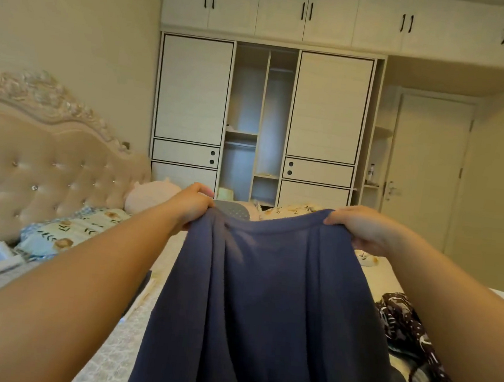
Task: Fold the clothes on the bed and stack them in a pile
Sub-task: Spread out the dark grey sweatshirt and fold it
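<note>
While both arms reach out over the bed [130, 317], I log one navy garment [265, 307], soft matte knit, held up by its top edge and hanging in long vertical folds down to the bottom of the view. My left hand [193, 208] has its fingers curled round the garment's upper left corner; my right hand [360, 227] pinches the upper right corner, thumb on the near side. The edge between them sags in a shallow curve.

Item, bed cover: pale, finely patterned weave, flat where it shows left of the garment. Item, dark cloth with white printed marks [408, 335], crumpled on the bed at right, just beside the hanging navy fabric. Item, floral pillow [67, 232], light blue and cream, lying against a tufted headboard [33, 165], glossy beige with button studs and a carved crest. Item, plush toy [152, 197], pink, rounded, beyond the left hand. Item, grey dotted piece [234, 210], partly hidden behind the garment's top edge; I cannot tell what it is.

Beyond the bed stands a wardrobe [263, 115], cream panels outlined in black, its middle bay open. A closed door [427, 163] is at right.
</note>
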The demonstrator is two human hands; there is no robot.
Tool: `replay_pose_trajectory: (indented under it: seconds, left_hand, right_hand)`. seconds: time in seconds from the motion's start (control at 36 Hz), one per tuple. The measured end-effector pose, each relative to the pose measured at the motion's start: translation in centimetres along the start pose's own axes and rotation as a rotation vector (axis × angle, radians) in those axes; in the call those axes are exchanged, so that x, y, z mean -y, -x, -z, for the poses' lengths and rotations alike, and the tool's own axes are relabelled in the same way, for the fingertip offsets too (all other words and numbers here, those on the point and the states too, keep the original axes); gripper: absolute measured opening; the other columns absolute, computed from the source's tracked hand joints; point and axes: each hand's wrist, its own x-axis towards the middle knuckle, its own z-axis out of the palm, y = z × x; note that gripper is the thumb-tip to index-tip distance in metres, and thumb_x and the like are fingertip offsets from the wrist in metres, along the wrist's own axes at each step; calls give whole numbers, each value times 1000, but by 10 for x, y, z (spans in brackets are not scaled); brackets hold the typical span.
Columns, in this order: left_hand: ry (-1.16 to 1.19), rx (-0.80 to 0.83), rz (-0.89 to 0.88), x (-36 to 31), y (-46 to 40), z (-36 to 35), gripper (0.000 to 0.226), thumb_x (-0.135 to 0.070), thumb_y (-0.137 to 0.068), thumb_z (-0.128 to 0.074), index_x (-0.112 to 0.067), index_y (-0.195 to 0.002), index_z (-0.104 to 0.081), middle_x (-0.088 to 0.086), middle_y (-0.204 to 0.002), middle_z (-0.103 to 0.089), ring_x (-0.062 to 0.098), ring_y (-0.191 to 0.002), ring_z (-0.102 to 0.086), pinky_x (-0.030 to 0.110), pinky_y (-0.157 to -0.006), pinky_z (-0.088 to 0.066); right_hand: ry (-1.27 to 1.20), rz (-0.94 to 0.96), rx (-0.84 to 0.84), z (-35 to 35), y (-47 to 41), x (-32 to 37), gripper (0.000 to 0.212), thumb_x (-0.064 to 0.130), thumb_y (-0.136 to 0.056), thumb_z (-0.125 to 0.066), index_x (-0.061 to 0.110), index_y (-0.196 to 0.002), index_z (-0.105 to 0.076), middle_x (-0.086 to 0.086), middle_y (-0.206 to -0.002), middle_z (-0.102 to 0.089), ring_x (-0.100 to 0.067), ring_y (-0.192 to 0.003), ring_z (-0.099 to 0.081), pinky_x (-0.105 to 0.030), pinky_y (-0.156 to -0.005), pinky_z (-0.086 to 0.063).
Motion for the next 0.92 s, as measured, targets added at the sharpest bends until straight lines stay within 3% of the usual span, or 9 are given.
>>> replay_pose_trajectory:
  seconds: [0.17, 0.22, 0.28, 0.33, 0.39, 0.47, 0.64, 0.72, 0.92]
  left_hand:
    - [119, 202, -152, -32, 25, -34, 34, 0, -94, -39, -17, -77, -62, 2, -80, -60, 10, -69, -54, 16, -55, -48]
    - [101, 344, -176, -38, 35, -42, 15, -29, -93, -54, -27, -87, -68, -9, -87, -67, 5, -84, -59, 23, -73, -45]
    - [14, 449, -227, -34, 39, -47, 29, -63, -81, -54, -41, -97, -64, -20, -100, -66, 0, -99, -57, 27, -83, -43]
    - [-78, 382, -351, -29, 33, -48, 28, -66, -75, -60, -45, -93, -64, -19, -101, -66, 0, -99, -58, 25, -83, -46]
    - [-212, 252, -464, -29, 26, -48, 9, -45, -85, -65, -37, -84, -64, -13, -86, -66, 7, -88, -60, 20, -75, -45]
    - [-423, 109, -534, -25, 23, -47, 19, -28, -95, -55, -29, -76, -57, -7, -77, -59, 14, -80, -53, 25, -65, -37]
    - [422, 215, -240, -39, 20, -23, 14, -19, -96, -54, -16, -90, -66, 3, -92, -72, 13, -81, -69, 26, -75, -55]
    - [752, 242, -184, -53, 23, -12, 18, -19, -94, -55, -6, -89, -67, 8, -79, -73, 18, -67, -71, 26, -58, -57]
    - [743, 171, -125, -65, 16, -13, 22, -24, -93, -57, -4, -96, -66, 11, -84, -73, 23, -74, -70, 31, -64, -55]
  right_hand:
    - [-115, 3, 182, -40, 7, 45, 6, 13, -92, -60, 11, -86, -61, 1, -68, -60, -5, -53, -53, -14, -47, -45]
    - [-124, 47, 163, -52, 6, 57, 12, 13, -92, -60, 13, -80, -57, 2, -63, -60, -2, -46, -53, -13, -42, -42]
    - [-56, 125, 118, -64, 5, 65, 13, 16, -91, -62, 12, -80, -55, -3, -74, -63, -8, -55, -58, -18, -50, -47]
    - [114, 260, 40, -70, 3, 71, 15, 22, -88, -66, 8, -87, -59, -11, -80, -63, -16, -67, -57, -27, -62, -47]
    - [194, 379, -1, -73, 3, 74, 18, 26, -86, -68, 11, -91, -62, -5, -73, -66, -9, -64, -59, -19, -62, -45]
    - [160, 495, -25, -75, 12, 75, 8, 29, -87, -66, 24, -81, -66, 12, -66, -65, 6, -57, -57, -9, -55, -41]
    - [18, 370, -102, -60, 10, 57, 24, 9, -96, -44, 26, -96, -61, 4, -97, -61, -8, -83, -56, -24, -70, -49]
    - [-84, 270, -34, -62, 7, 51, 25, 3, -97, -43, 23, -104, -55, -9, -108, -64, -17, -84, -65, -35, -80, -55]
    - [-499, 257, 114, -83, -3, 64, 25, 5, -98, -44, 17, -92, -66, -1, -81, -71, -15, -78, -63, -27, -67, -54]
